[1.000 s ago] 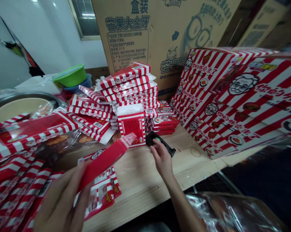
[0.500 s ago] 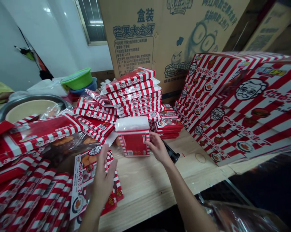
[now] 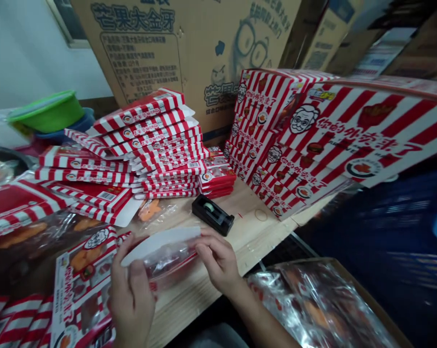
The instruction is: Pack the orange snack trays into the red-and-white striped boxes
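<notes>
Two hands share one box [image 3: 164, 253], just in front of the tape dispenser [image 3: 213, 215] above the tabletop [image 3: 254, 232]. The left hand [image 3: 131, 295] and right hand [image 3: 218, 261] each have a grip closed on one end. The box looks light, thin-walled and easily crushed, so its edges seem the safest hold.

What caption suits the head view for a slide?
The left hand and right hand hold a blurred box near a black tape dispenser.

The big cardboard carton [image 3: 189, 58] reads "芒果大金牙" in dark print; lettering on the striped boxes [image 3: 349, 130] is too blurred to read.
</notes>
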The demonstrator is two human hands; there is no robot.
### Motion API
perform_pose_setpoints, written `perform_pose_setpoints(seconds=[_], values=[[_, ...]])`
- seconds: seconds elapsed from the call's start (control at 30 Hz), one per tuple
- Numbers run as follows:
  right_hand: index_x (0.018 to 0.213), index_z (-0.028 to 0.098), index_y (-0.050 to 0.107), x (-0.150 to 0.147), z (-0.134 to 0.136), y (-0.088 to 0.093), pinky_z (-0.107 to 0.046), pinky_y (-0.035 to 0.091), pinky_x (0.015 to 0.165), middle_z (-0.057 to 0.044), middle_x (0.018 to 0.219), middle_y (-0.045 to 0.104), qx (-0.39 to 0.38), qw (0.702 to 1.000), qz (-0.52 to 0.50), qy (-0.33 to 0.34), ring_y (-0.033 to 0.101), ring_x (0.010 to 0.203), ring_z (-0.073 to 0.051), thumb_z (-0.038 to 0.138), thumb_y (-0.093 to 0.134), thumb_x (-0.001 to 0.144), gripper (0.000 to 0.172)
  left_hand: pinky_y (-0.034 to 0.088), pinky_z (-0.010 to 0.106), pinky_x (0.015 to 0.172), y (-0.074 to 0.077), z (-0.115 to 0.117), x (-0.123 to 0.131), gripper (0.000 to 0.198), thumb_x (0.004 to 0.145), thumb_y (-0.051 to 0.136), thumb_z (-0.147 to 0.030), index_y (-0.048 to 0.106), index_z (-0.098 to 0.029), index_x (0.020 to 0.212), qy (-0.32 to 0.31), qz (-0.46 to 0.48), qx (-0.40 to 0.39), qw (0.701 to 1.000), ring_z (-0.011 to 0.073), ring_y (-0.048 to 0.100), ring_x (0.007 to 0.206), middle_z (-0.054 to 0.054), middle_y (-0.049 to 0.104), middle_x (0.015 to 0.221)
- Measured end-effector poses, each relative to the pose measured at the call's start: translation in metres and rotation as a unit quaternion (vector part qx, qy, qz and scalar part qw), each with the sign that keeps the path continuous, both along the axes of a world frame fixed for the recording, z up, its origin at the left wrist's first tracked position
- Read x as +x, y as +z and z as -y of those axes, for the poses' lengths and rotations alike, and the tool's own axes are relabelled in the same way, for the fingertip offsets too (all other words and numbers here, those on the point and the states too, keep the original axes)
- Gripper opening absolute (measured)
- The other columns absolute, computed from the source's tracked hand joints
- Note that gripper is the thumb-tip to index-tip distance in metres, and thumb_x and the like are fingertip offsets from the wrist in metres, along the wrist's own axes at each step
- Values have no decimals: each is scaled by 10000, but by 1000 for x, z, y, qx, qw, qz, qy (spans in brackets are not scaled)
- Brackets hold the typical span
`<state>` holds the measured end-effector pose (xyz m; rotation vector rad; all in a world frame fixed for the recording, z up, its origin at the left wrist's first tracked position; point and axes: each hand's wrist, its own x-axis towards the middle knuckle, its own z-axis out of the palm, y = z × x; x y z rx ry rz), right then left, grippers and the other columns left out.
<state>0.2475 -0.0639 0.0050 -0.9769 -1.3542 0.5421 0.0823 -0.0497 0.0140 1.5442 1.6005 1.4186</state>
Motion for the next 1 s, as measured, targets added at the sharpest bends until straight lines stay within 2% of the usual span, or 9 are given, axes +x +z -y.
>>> perform_pose_setpoints(seconds=[0.17,0.23,0.33,0.43,0.5,0.6,0.7,0.83,1.0], values=[[1351,361,393,4,2,11,-331,425,960,-26,1253,584,-119,968,-168,147,550,1129,-158,248,514,916,466,475,385,961,2,-1,-24,457,846,457,-471,604,-198,1182,-150,172,-137,964,265,594,1090,79,680,1096],[1259,364,510,7,1,13,-339,401,983,-9,1251,590,-133,955,-181,192,541,1145,-160,239,533,908,373,482,428,948,6,-5,-31,432,798,547,-476,661,-195,1106,-190,213,-187,940,292,598,1088,90,685,1104],[917,309,693,12,-3,15,-345,406,958,0,1168,628,-123,952,-180,214,572,1082,-167,219,553,896,168,470,451,954,12,-18,-37,239,708,699,-368,749,-216,885,-312,259,-250,879,303,592,1101,84,684,1121],[781,253,678,13,-2,16,-333,426,905,-22,1141,608,-127,949,-179,228,565,1064,-195,281,704,780,39,494,441,923,17,-28,-39,74,725,690,-260,763,-252,716,-397,236,-209,862,282,619,1064,64,695,1099],[762,233,644,12,-1,19,-303,435,859,-26,1092,604,-140,953,-159,216,561,1035,-194,286,779,695,159,512,390,900,19,-28,-39,166,762,643,-181,760,-288,714,-406,192,-162,879,243,635,1041,38,697,1096],[828,243,625,9,0,26,-275,439,810,-10,968,615,-155,965,-112,182,576,935,-161,234,735,748,136,508,319,900,23,-22,-40,307,791,583,-84,746,-338,846,-419,92,-85,899,192,625,1061,13,677,1141],[915,246,655,8,-2,31,-275,449,798,-15,920,627,-157,972,-60,166,590,903,-158,211,696,783,142,493,284,924,28,-17,-42,396,795,577,-54,698,-370,1000,-446,2,-3,895,162,602,1094,1,647,1191],[802,239,697,8,-4,34,-279,473,811,-16,870,667,-145,976,-59,155,617,881,-155,201,698,782,43,500,250,916,29,-16,-44,435,771,656,-139,621,-356,1147,-447,-42,27,893,158,602,1099,11,635,1211],[791,260,725,17,-10,29,-355,404,993,4,880,687,-137,957,-72,247,639,859,-133,197,719,765,68,523,217,878,29,-14,-43,361,851,537,-91,646,-326,1102,-412,-32,36,910,121,645,1021,-1,690,1111]])
